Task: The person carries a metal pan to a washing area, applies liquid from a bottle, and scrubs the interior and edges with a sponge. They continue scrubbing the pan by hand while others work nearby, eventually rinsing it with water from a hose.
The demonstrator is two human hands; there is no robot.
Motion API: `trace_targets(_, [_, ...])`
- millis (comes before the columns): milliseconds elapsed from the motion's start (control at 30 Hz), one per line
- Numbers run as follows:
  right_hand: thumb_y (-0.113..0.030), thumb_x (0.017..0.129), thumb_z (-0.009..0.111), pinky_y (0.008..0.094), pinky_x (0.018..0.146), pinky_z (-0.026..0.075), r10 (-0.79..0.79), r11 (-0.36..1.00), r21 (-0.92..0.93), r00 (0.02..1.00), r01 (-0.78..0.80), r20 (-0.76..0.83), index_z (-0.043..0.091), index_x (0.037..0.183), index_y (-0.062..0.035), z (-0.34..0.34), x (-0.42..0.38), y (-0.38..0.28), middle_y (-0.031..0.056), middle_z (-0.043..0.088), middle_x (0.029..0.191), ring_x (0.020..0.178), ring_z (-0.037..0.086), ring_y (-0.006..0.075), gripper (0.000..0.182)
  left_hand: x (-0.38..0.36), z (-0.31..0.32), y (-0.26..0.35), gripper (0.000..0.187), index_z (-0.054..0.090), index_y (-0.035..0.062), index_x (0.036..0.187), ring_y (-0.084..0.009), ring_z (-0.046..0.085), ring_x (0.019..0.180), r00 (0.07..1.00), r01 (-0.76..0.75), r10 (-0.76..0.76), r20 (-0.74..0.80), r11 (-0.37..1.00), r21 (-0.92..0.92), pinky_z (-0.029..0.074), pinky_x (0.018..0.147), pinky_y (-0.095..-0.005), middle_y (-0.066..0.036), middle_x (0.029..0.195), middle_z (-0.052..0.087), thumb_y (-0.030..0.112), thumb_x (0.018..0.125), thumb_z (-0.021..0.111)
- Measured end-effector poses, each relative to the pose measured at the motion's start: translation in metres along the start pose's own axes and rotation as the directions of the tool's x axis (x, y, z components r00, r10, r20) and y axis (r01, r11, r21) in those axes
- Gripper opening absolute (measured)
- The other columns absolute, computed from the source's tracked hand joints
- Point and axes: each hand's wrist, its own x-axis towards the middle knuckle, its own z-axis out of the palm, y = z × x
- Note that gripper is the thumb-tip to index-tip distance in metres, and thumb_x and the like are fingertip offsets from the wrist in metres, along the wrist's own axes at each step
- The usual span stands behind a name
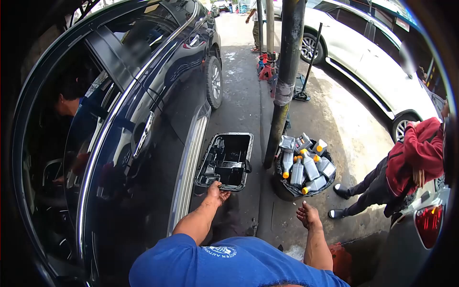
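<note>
My left hand point(217, 195) grips the near edge of a black oil pan point(248, 165), fingers under the rim and thumb on top. The pan is rectangular with a pale worn rim, tilted so its dark, wet-looking inside faces me. It is held out beside the dark car's side step point(191, 160). My right hand point(309, 215) is held low on the right, fingers apart and nothing in it. Just beyond that hand stands a black bin point(285, 189), heaped with grey plastic bottles point(310, 167) with orange and yellow caps.
A dark car point(158, 105) fills the left, with a person point(69, 105) inside. A dark post point(286, 81) rises beside the bin. Red jack stands point(266, 67) and a floor jack point(302, 91) lie farther back. A person in a maroon top point(416, 148) stands right, near a white car point(358, 57).
</note>
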Motion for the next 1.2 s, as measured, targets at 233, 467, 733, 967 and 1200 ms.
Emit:
trace_targets(233, [-0.036,0.089,0.07,0.0358,0.06,0.049,0.095,0.973,-0.174,0.952,-0.15,-0.29,0.06,0.103,-0.0086,0.057,0.161,-0.049,0.0047,0.056,0.082,0.069,0.055,0.0197,0.033,0.187,0.105,0.147,0.026,0.056,0.0069,0.097,-0.0287,0.062,0.071,0.992,0.006,-0.017,0.126,0.996,0.086,0.054,0.065,-0.0417,-0.013,0.084,0.062,0.03,0.087,0.054])
trace_targets(467, [-0.031,0.088,0.067,0.0352,0.046,0.043,0.165,0.75,-0.513,0.869,-0.417,-0.466,0.065,0.1,-0.0018,0.146,0.2,-0.098,0.0083,0.059,0.071,0.051,0.053,0.02,0.031,0.334,0.265,0.285,0.027,0.054,0.0081,0.105,-0.0288,0.063,0.078,0.998,0.009,-0.017,0.068,0.992,0.126,0.053,0.069,-0.0436,-0.014,0.093,0.061,0.03,0.089,0.054])
trace_targets(733, [-0.03,0.089,0.067,0.0349,0.045,0.042,0.207,0.785,-0.431,0.844,-0.445,-0.494,0.064,0.098,-0.0029,0.266,0.401,-0.22,0.0075,0.057,0.068,0.049,0.052,0.0193,0.029,0.571,0.477,0.385,0.026,0.057,0.0096,0.105,-0.0255,0.061,0.063,0.988,0.069,-0.07,0.141,0.998,0.012,0.052,0.062,-0.0416,-0.012,0.084,0.065,0.03,0.089,0.052])
trace_targets(967, [-0.029,0.089,0.067,0.0347,0.044,0.042,0.18,0.844,-0.374,0.859,-0.385,-0.478,0.064,0.097,-0.0039,0.364,0.588,-0.395,0.0068,0.055,0.066,0.048,0.051,0.0186,0.027,0.729,0.626,0.494,0.03,0.056,0.0067,0.111,-0.0274,0.062,0.071,0.99,0.08,-0.086,0.115,0.995,0.057,0.052,0.062,-0.0422,-0.012,0.09,0.065,0.025,0.086,0.054])
trace_targets(1200, [-0.029,0.089,0.067,0.0345,0.043,0.041,0.182,0.859,-0.352,0.864,-0.372,-0.47,0.063,0.095,-0.0049,0.45,0.777,-0.565,0.006,0.054,0.063,0.047,0.05,0.018,0.025,0.904,0.74,0.615,0.03,0.055,0.0108,0.114,-0.0289,0.063,0.083,0.994,0.06,-0.072,0.084,0.989,0.134,0.052,0.069,-0.0451,-0.013,0.1,0.063,0.025,0.087,0.056])
